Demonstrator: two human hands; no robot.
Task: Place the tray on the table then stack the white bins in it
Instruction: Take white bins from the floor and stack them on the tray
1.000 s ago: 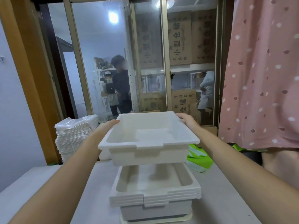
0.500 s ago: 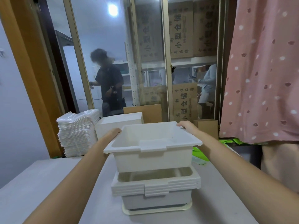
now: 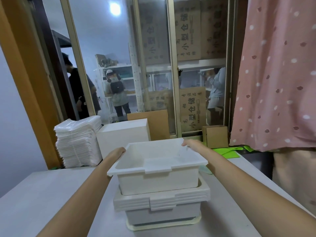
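Both hands, left hand (image 3: 118, 152) and right hand (image 3: 189, 143), grip the top bin (image 3: 159, 170) by its far rim, partly entered into the nested stack (image 3: 162, 200). Recommend level descent, corners aligned, before release.

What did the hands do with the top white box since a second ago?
Both hands, left hand and right hand, brought the top white bin down from above the stack of bins, so its bottom now sits partly inside the stack. Neither hand let go of its rim. The stack and the tray under it stayed put on the table.
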